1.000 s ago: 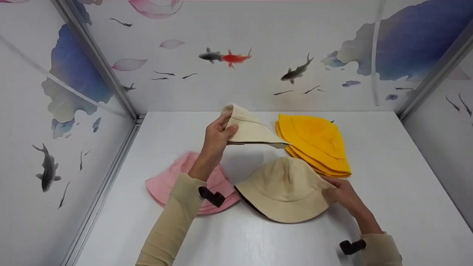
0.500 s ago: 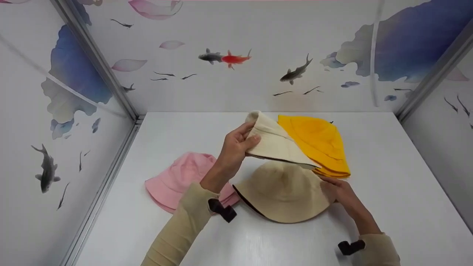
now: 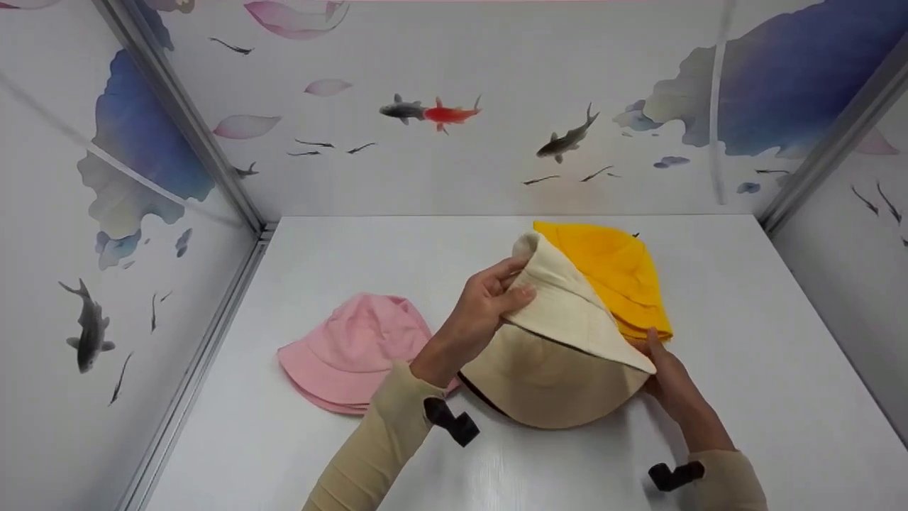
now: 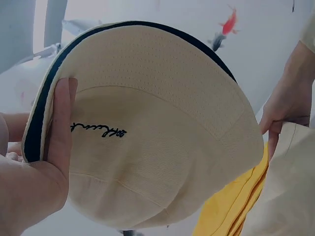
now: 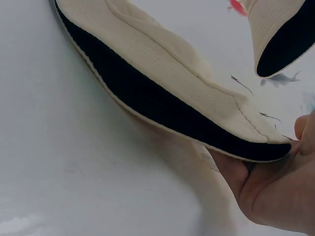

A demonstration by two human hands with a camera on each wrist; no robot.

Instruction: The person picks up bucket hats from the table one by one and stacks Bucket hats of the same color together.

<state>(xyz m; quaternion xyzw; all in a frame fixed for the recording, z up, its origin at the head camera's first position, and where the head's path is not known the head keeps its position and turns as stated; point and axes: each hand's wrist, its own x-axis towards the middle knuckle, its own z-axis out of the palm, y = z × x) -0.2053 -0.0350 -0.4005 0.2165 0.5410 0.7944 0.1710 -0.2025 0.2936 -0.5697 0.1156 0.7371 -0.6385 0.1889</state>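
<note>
A cream bucket hat (image 3: pixel 567 301) with dark brim lining hangs tilted above the table, its brim pinched by my left hand (image 3: pixel 482 305). In the left wrist view that hat (image 4: pixel 142 123) shows dark script lettering. Below it, a beige bucket hat (image 3: pixel 553 387) rests on the table, partly covered from the head view. My right hand (image 3: pixel 674 383) grips the right end of the beige hat's brim; the right wrist view shows the brim (image 5: pixel 162 105) between thumb and fingers. Whether the cream hat's brim touches my right hand, I cannot tell.
Yellow bucket hats (image 3: pixel 624 270) lie stacked behind the beige one. To the left are pink bucket hats (image 3: pixel 362 333), one on another, partly behind my left forearm. Printed white walls enclose the white table (image 3: pixel 745 298) at the back and sides.
My left hand has carried the cream hat rightward and down, from above the table's middle to over the beige hat. A finger of my right hand has lifted; the beige hat stays put.
</note>
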